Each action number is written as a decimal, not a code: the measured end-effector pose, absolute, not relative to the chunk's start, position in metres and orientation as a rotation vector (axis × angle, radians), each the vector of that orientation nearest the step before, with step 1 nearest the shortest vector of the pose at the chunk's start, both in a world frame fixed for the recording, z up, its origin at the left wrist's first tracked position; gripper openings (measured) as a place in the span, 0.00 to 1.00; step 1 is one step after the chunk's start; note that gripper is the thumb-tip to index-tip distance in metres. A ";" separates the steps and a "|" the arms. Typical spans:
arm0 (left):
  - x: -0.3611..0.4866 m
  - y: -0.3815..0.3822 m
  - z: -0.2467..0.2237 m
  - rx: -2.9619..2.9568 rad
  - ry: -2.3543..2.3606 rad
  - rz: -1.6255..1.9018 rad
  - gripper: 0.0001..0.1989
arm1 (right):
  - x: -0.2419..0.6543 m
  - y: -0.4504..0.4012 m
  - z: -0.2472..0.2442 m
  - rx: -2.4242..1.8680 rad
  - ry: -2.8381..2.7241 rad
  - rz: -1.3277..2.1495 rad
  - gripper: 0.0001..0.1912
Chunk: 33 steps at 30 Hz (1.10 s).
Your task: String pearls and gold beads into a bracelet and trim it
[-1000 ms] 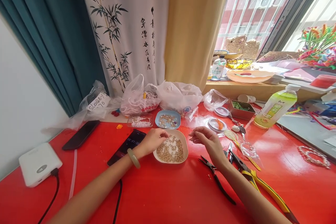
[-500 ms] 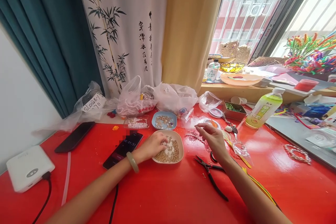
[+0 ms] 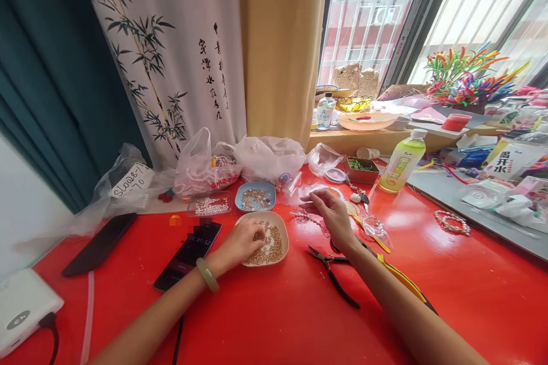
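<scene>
My left hand (image 3: 243, 241), with a green bangle (image 3: 208, 275) at the wrist, is over the left side of a cream dish (image 3: 280, 239) of gold beads (image 3: 274, 250). Its fingers are bent together at the beads; whatever they pinch is too small to make out. To the right, my right hand (image 3: 329, 214) is raised above the table, thumb and fingertips pinched together on something I cannot make out. Behind the cream dish stands a blue dish (image 3: 257, 198) with mixed beads. Black-handled pliers (image 3: 329, 268) lie below my right hand.
A phone (image 3: 188, 255) showing a timer lies left of my left hand, near a power bank (image 3: 28, 308). Yellow-handled pliers (image 3: 405, 280) lie under my right forearm. A green drink bottle (image 3: 403, 161), plastic bags (image 3: 269, 157) and a pearl box (image 3: 209, 204) stand behind.
The view has turned to the right, so the table objects appear further left. My left hand remains at the cream dish and my right hand is still raised with its fingers pinched.
</scene>
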<state>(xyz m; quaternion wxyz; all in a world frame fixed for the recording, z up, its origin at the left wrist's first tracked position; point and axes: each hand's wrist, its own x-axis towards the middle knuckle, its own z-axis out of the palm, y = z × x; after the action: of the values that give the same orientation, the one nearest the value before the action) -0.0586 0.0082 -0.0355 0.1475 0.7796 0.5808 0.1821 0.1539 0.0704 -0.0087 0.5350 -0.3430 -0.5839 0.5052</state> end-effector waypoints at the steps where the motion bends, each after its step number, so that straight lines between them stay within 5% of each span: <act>1: -0.059 0.009 -0.036 2.252 1.664 0.530 0.05 | 0.154 0.070 -0.008 -0.818 -1.388 1.191 0.11; 33: -0.088 0.025 -0.041 2.295 1.696 0.721 0.13 | 0.147 0.072 -0.019 -0.904 -1.486 1.219 0.13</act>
<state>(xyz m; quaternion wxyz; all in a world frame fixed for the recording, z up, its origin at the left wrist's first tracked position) -0.0883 0.0245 -0.0415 0.0990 0.7758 0.5735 0.2439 0.1474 0.0721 -0.0191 0.4871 -0.3718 -0.6109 0.5013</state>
